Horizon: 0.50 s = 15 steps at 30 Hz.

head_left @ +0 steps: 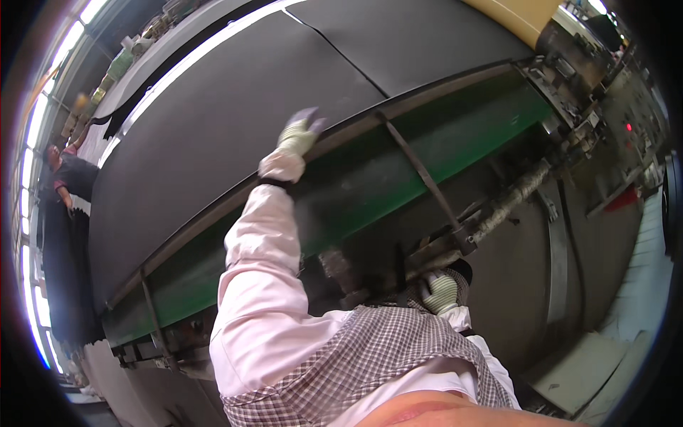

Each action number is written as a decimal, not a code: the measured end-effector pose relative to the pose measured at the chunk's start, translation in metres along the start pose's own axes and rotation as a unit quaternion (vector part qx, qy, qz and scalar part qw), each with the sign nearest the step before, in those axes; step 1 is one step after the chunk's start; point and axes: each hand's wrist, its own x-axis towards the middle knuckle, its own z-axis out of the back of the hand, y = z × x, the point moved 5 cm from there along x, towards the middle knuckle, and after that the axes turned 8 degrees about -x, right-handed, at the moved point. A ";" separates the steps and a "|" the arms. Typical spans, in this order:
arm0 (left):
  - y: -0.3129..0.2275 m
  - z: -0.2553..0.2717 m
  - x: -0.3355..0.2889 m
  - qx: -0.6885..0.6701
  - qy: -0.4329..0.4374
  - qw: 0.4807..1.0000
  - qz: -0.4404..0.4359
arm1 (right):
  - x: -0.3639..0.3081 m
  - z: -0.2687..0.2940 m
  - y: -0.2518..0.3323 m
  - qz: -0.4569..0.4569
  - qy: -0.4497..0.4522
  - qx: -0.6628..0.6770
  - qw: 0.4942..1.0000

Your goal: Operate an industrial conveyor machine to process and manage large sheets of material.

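Observation:
A wide dark grey sheet (235, 114) lies over the machine bed in front of me, with a dark slit or seam (334, 46) running across its far part. My left hand (302, 133), in a pale glove with purple-grey fingertips, reaches out to the sheet's near edge. Its fingers are stretched and hold nothing. Close to my body, my right hand (441, 293) wears a matching glove and is low by the machine's near side. Its fingers look curled against something dark, which I cannot make out.
Below the sheet runs a green belt (455, 153), crossed by a metal bar (423, 171). A roller (512, 199) and machine parts (569, 85) are at the right. On the far left another person (75, 171) stands beside hanging dark material (67, 270). A yellow panel (516, 18) rises at the back.

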 end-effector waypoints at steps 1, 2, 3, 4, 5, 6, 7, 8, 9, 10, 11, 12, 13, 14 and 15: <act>0.026 0.023 -0.014 0.034 -0.041 0.998 0.017 | 0.003 -0.002 0.001 0.003 -0.002 -0.003 1.000; 0.064 0.049 -0.037 0.095 -0.081 0.991 0.041 | 0.005 0.001 0.004 -0.001 0.006 0.000 1.000; 0.097 0.077 -0.059 0.148 -0.108 0.980 0.073 | 0.005 -0.001 0.003 -0.001 0.000 0.003 1.000; 0.128 0.107 -0.084 0.194 -0.146 0.963 0.112 | 0.004 -0.001 0.002 -0.001 -0.004 0.005 1.000; 0.159 0.134 -0.110 0.240 -0.163 0.942 0.166 | 0.003 0.000 0.001 -0.001 -0.010 0.006 1.000; 0.187 0.155 -0.139 0.249 -0.153 0.914 0.282 | 0.003 -0.002 0.000 -0.007 -0.002 -0.001 1.000; 0.217 0.167 -0.157 0.191 -0.092 0.905 0.369 | 0.005 0.003 0.004 -0.005 -0.014 -0.007 1.000; 0.254 0.178 -0.172 0.167 0.004 0.925 0.340 | 0.006 0.002 0.006 -0.002 -0.005 0.001 1.000; 0.234 0.167 -0.166 0.158 0.038 0.946 0.280 | 0.007 0.002 0.003 -0.008 0.001 -0.002 1.000; 0.212 0.151 -0.157 0.157 0.054 0.955 0.246 | 0.006 0.004 0.003 -0.016 0.012 -0.013 1.000; 0.189 0.140 -0.150 0.159 0.063 0.962 0.214 | 0.005 0.005 0.003 -0.018 0.006 -0.012 1.000; 0.178 0.131 -0.145 0.172 0.053 0.960 0.213 | 0.006 0.004 0.003 -0.013 0.003 -0.011 1.000; 0.165 0.123 -0.139 0.177 0.056 0.958 0.219 | 0.006 0.004 0.004 -0.010 -0.001 -0.010 1.000; 0.153 0.115 -0.129 0.178 0.061 0.960 0.207 | 0.006 0.006 0.005 -0.012 -0.002 -0.014 1.000; 0.141 0.105 -0.121 0.179 0.068 0.962 0.197 | 0.005 0.007 0.005 -0.010 -0.003 -0.015 1.000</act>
